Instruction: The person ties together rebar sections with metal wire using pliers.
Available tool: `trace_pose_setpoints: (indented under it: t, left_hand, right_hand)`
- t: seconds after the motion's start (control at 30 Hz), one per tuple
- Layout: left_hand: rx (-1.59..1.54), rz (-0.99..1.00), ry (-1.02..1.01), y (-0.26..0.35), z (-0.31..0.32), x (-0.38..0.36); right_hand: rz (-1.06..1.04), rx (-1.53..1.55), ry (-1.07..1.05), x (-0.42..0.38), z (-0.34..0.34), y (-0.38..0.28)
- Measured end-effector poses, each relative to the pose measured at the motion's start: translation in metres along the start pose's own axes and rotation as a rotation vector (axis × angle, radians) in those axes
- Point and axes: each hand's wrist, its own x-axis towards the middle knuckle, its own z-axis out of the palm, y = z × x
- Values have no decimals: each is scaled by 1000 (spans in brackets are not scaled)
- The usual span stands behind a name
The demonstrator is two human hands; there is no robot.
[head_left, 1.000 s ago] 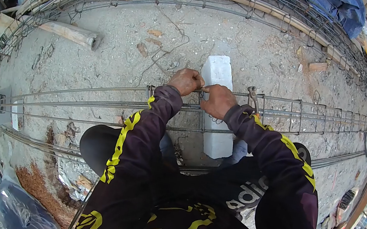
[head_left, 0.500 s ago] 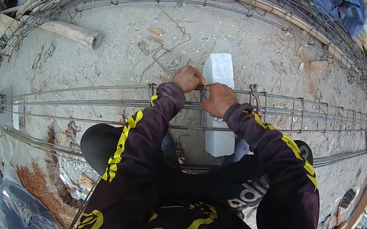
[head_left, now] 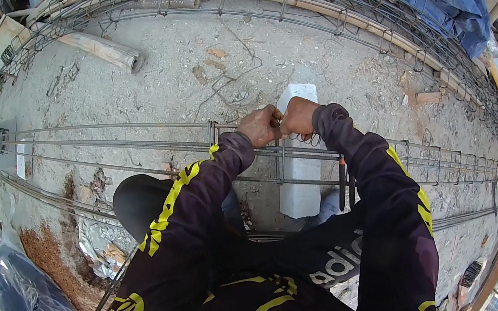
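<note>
Over the middle of the ground point(head_left: 160, 94), the white block point(head_left: 300, 190) sits crosswise under the rebar cage point(head_left: 184, 147), seemingly to prop it within reach. The left hand point(head_left: 259, 125) and right hand point(head_left: 299, 117) meet with fingers curled, seemingly pinching thin wire at the cage's upper bar, forearms angling inward.

Dark purple-black long sleeves point(head_left: 387, 198) with jagged yellow markings; black trousers point(head_left: 313, 245) bearing white "adidas" lettering.

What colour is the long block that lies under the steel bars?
The block is white, best seen in the head view.
</note>
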Motion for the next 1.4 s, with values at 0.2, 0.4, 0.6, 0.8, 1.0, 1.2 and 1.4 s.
trace_pose_setpoints:
  t: [0.2, 0.4, 0.6, 0.8, 1.0, 1.2, 1.4]
  left_hand:
    - [60, -122, 92, 22, -1, -9]
    - [30, -250, 71, 22, -2, 2]
    - [-115, -297, 31, 11, 3, 15]
    - [-171, -243, 93, 8, 6, 12]
    - [-82, -244, 183, 13, 11, 6]
    - [92, -249, 269, 33, 17, -9]
    - [105, -150, 270, 31, 26, -16]
  right_hand:
    - [8, -204, -9, -1, -18, -23]
    - [-142, -593, 189, -16, -23, -32]
    - [-205, -499, 389, -8, -9, 10]
    - [-172, -495, 430, -19, 3, 22]
    - [-128, -285, 458, -7, 5, 28]
    - [-103, -272, 477, -11, 1, 23]
    - [-126, -308, 520, 1, 1, 33]
